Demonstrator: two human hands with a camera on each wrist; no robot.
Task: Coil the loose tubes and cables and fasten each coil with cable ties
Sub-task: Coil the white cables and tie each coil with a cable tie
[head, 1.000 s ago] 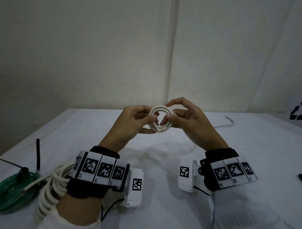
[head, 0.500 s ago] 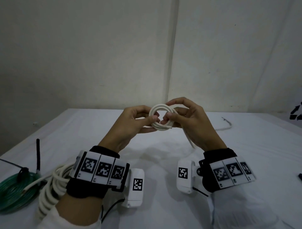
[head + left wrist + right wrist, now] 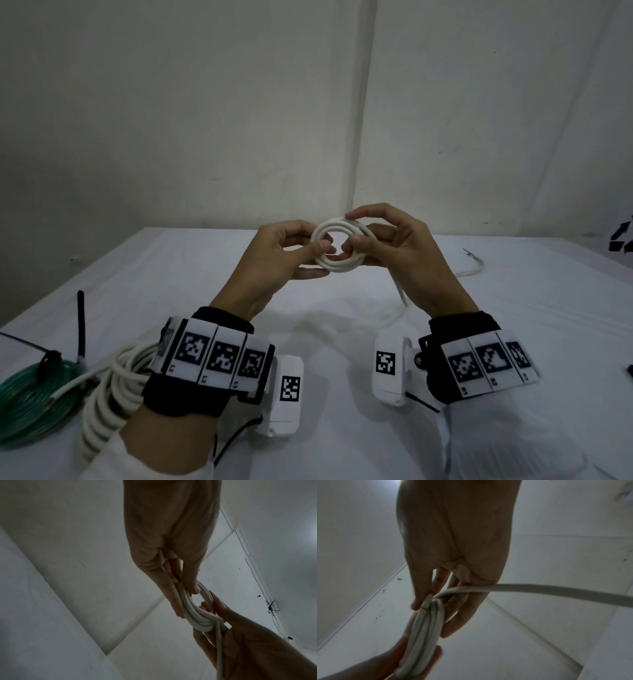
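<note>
A small coil of white cable (image 3: pixel 337 265) is held up above the table between both hands. My left hand (image 3: pixel 291 251) pinches the coil's left side (image 3: pixel 187 605) between thumb and fingers. My right hand (image 3: pixel 380 240) grips the right side, with thumb and fingers curled round the strands (image 3: pixel 426 623). A loose tail of the same cable (image 3: pixel 401 297) hangs from under the right hand and runs over the table to its free end (image 3: pixel 474 262). In the right wrist view the tail (image 3: pixel 539 589) leaves the coil to the right.
At the near left lie a thick white coiled tube (image 3: pixel 109 387) and a green coiled tube (image 3: pixel 30 401) with a black cable tie (image 3: pixel 81 322) standing up from it. The white table (image 3: pixel 205 274) ends at a wall behind. A small dark object (image 3: pixel 629 370) shows at the right edge.
The right hand has fed another turn of the tail onto the coil. The cable's free end has slid nearer across the table. The left hand has kept its pinch.
</note>
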